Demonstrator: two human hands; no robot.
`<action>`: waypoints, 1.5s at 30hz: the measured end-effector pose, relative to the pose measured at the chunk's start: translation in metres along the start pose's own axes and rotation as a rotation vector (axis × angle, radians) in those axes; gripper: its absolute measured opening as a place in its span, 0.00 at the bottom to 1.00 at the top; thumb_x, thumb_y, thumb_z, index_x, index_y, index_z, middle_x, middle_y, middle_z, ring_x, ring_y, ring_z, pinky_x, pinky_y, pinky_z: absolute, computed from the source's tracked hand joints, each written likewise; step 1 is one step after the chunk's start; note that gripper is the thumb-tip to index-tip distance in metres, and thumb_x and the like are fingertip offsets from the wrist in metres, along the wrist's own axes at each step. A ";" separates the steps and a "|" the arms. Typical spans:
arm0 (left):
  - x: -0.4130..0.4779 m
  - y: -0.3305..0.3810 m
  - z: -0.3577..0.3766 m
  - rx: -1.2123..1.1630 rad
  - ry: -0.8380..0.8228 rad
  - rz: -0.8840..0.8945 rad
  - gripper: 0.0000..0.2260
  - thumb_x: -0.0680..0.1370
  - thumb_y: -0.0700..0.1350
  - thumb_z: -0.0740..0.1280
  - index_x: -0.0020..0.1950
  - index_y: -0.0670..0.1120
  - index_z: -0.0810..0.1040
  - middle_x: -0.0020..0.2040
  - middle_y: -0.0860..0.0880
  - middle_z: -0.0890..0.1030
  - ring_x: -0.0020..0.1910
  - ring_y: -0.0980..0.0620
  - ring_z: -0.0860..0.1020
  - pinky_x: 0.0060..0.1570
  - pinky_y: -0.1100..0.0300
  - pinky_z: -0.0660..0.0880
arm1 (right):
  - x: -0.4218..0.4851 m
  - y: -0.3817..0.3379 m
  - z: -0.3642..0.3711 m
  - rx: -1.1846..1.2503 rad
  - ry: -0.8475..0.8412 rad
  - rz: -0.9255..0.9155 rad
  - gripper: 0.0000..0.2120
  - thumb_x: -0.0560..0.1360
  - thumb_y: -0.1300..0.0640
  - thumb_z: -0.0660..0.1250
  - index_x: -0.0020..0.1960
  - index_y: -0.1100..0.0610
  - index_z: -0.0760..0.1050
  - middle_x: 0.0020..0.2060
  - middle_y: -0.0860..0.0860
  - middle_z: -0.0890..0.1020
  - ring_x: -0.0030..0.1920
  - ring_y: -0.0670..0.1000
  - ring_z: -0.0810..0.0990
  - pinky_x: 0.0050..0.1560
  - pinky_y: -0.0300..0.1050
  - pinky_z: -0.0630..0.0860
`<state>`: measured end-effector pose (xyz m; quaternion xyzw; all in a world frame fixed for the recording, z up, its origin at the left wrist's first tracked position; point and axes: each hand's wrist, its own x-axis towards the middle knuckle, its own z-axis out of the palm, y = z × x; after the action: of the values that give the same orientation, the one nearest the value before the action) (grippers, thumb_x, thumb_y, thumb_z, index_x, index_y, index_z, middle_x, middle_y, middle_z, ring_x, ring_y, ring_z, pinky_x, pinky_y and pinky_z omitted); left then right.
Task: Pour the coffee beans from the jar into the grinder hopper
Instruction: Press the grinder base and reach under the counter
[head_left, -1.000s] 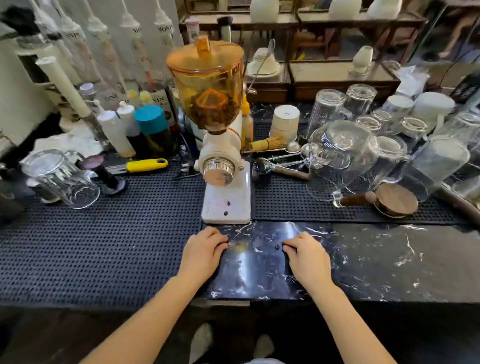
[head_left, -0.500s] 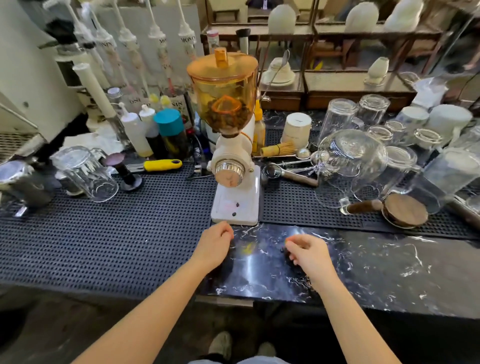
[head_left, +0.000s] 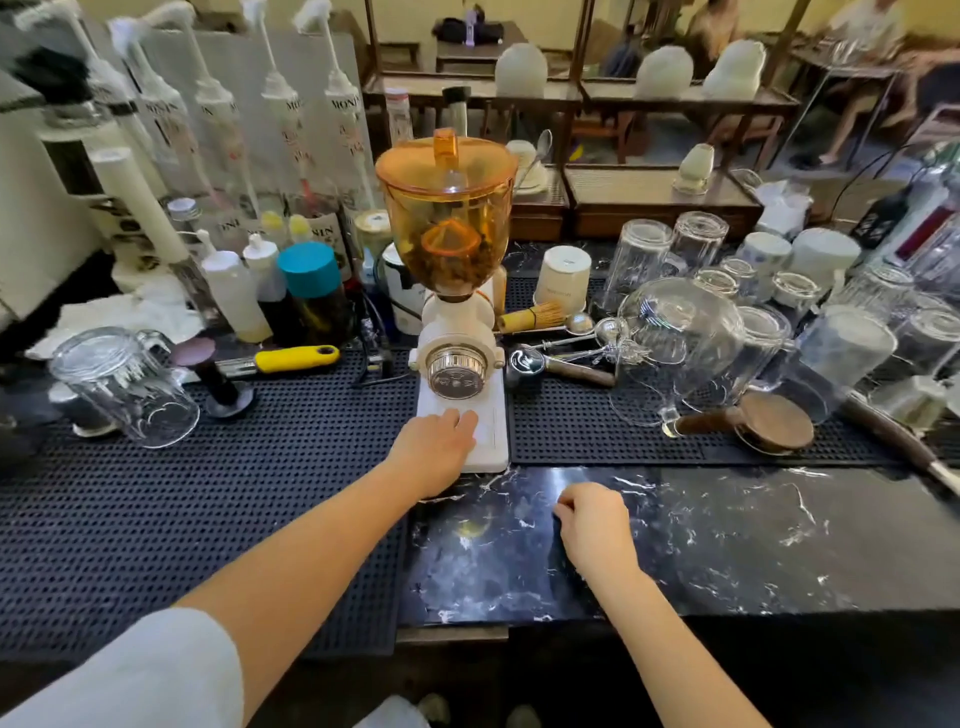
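left grip: lying flat, fingers spread, holding nothing, resting on white grinder base.
right grip: curling loosely on bare marble table, empty.
grinder: standing upright, long axis vertical, just ahead of left grip.
hopper: lidded, sitting above left grip.
open room: marble lying clear right of right grip; glasses crowding beyond.

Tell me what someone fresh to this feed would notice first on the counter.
The coffee grinder stands mid-counter, its amber hopper lidded and holding some beans at the bottom. The left hand lies on the grinder's white base; the right hand rests curled on the black marble counter. Upturned glasses crowd the right side, syrup bottles the back left.
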<state>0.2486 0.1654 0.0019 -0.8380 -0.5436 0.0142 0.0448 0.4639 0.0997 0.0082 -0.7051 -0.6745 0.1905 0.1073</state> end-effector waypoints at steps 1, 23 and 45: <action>0.001 -0.001 0.000 0.008 -0.002 0.005 0.11 0.82 0.46 0.53 0.59 0.40 0.64 0.49 0.42 0.75 0.39 0.40 0.77 0.30 0.52 0.63 | -0.001 -0.001 0.001 -0.052 -0.003 -0.012 0.08 0.75 0.62 0.62 0.40 0.64 0.77 0.39 0.59 0.80 0.41 0.58 0.78 0.42 0.51 0.74; -0.029 0.030 -0.026 -2.384 -0.200 -0.856 0.07 0.68 0.37 0.56 0.30 0.43 0.67 0.24 0.48 0.66 0.16 0.56 0.58 0.16 0.69 0.53 | -0.023 0.008 -0.017 1.922 -0.253 0.707 0.05 0.73 0.68 0.62 0.45 0.67 0.77 0.31 0.57 0.78 0.29 0.50 0.78 0.26 0.34 0.75; -0.031 0.444 0.049 -0.014 -0.988 0.915 0.17 0.79 0.53 0.60 0.56 0.39 0.77 0.57 0.36 0.79 0.55 0.35 0.77 0.52 0.48 0.75 | -0.278 0.286 0.077 0.666 0.014 1.363 0.20 0.78 0.50 0.55 0.53 0.64 0.77 0.56 0.64 0.79 0.58 0.62 0.76 0.54 0.48 0.71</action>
<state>0.6367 -0.0399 -0.0879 -0.8792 -0.0904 0.4100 -0.2253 0.6879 -0.2030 -0.1436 -0.8974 0.0042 0.4040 0.1775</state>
